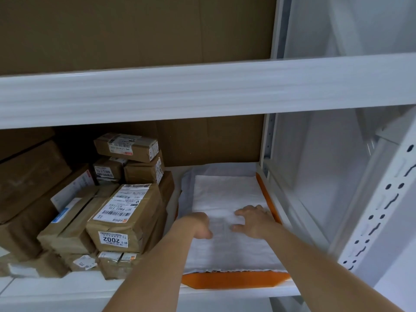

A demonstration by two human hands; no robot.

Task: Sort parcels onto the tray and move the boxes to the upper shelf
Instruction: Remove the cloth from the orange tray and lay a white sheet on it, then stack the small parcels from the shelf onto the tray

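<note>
Two hands rested on a white parcel (227,212) lying in the orange tray (234,280) on the lower shelf (90,287). Left hand (198,225): fingers curled at the parcel's left edge; whether they gripped it could not be told. Right hand (253,220): fingers spread, pressing flat. Brown boxes (126,212) stacked just beside the tray, left. Upper shelf (202,91) bare in view. Step judged: settling a parcel. Next move likely calls for lifting boxes upward.

- white poly parcel (225,199) lying flat, topmost in orange tray (234,280), right side of lower shelf
- taped brown boxes (126,212), labels up, stacked left, just beside tray
</note>
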